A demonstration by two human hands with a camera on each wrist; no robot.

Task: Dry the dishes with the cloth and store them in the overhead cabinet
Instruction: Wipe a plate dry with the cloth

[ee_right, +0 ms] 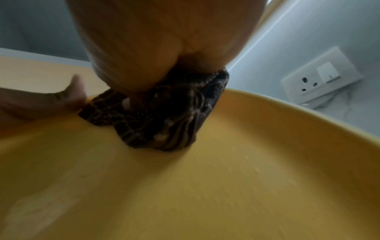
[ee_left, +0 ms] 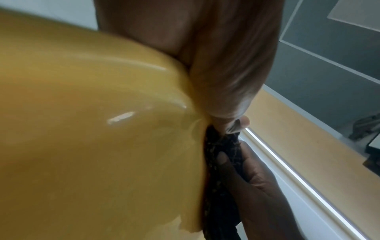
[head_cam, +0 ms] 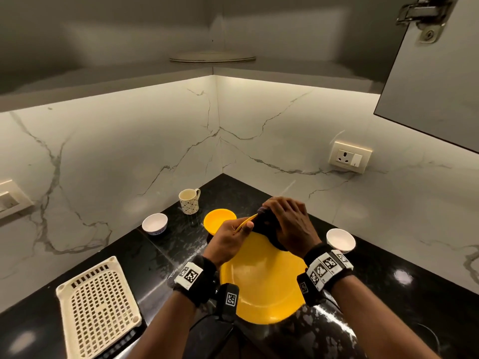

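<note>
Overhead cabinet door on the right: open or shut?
Open. The cabinet door swings out toward the camera, its hinge exposed at the top, and the shelf inside, holding a pale plate, is in plain view.

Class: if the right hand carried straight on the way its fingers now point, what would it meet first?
Probably the left hand. The right hand, pressing the cloth on the plate, points leftward at the rim that hand holds. Depth beyond is unclear.

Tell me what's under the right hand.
A dark cloth is bunched under the right hand, pressed on the far rim of the yellow plate. The left hand holds that rim. The fingers under the cloth are hidden.
</note>
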